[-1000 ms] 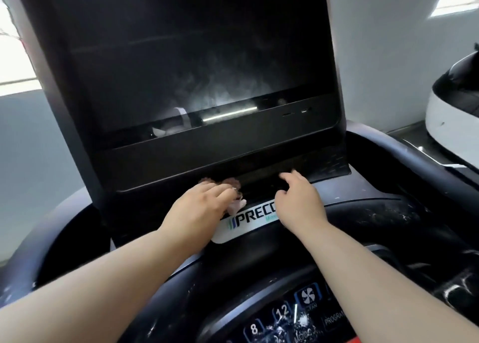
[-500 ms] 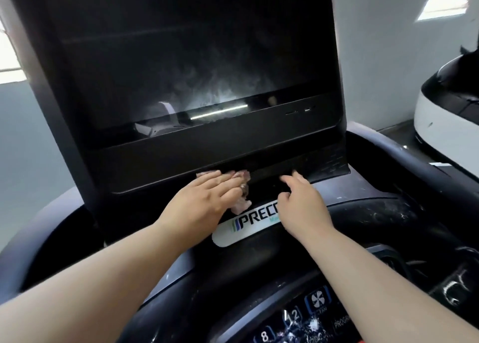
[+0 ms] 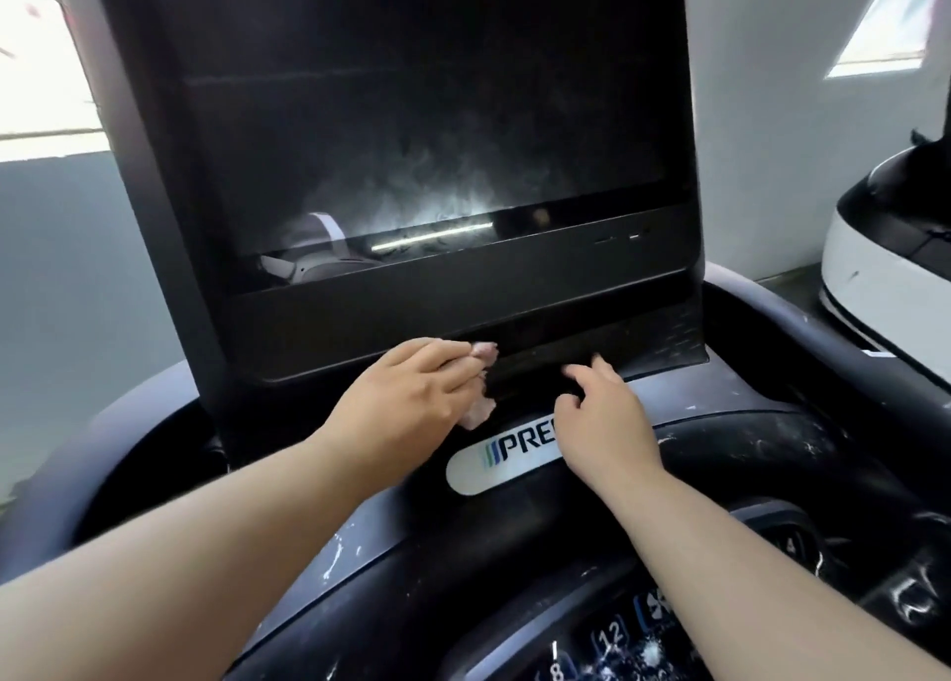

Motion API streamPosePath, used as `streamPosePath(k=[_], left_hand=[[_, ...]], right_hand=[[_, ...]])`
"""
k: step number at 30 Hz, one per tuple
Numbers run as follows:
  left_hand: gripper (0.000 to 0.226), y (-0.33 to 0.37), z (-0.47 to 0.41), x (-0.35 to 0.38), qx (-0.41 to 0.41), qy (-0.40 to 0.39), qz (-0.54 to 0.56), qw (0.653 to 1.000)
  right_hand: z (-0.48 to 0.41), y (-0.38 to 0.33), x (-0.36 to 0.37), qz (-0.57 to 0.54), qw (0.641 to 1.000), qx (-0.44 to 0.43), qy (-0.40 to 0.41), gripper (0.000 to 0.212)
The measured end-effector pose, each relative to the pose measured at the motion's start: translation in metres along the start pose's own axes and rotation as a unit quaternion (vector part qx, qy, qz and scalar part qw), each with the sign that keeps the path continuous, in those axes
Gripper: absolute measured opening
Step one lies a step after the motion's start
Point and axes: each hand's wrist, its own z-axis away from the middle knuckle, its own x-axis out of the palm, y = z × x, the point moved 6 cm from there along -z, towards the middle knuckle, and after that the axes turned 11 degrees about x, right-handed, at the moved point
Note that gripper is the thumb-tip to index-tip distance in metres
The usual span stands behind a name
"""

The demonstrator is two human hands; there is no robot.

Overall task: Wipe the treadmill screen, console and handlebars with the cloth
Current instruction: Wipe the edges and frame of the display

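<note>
Cloth (image 3: 476,413), merely pressed under your flat left grip (image 3: 411,392), may slip free along the ledge (image 3: 643,343), while your loosely bent right grip (image 3: 602,418) holds nothing.

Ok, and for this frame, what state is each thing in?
screen: off, with cloudy smears along its lower part.
cloth: bunched under the left hand, on the ledge below the screen.
left hand: fingers fairly straight, presses the cloth.
right hand: holds nothing, bent fingertips touch the ledge.
console: flecked with white marks.
buttons: spattered white.
</note>
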Motion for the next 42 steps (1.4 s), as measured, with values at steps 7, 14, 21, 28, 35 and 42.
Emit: streamPosePath(k=[7, 14, 21, 28, 35, 42], left_hand=[[0.031, -0.005, 0.052, -0.016, -0.032, -0.003, -0.032, 0.999], [0.038, -0.016, 0.043, -0.043, -0.039, 0.107, -0.037, 0.993], [0.035, -0.020, 0.107, -0.039, -0.041, -0.018, -0.014, 0.999], [0.019, -0.031, 0.092, -0.068, -0.261, 0.090, 0.157, 0.948], [0.048, -0.033, 0.107, -0.066, -0.360, 0.187, 0.382, 0.831], [0.032, -0.069, 0.180, -0.073, -0.492, 0.263, 0.218, 0.801]], right_hand=[[0.019, -0.013, 0.004, 0.008, 0.999, -0.029, -0.040, 0.049], [0.047, -0.055, 0.015, -0.095, 0.992, -0.049, -0.064, 0.050], [0.049, -0.067, 0.025, -0.100, 0.993, -0.055, -0.037, 0.046], [0.081, -0.088, 0.048, -0.340, 0.910, -0.021, -0.235, 0.024], [0.087, -0.111, 0.066, -0.583, 0.751, 0.090, -0.297, 0.019], [0.118, -0.170, 0.065, -0.129, 0.863, -0.471, 0.128, 0.028]])
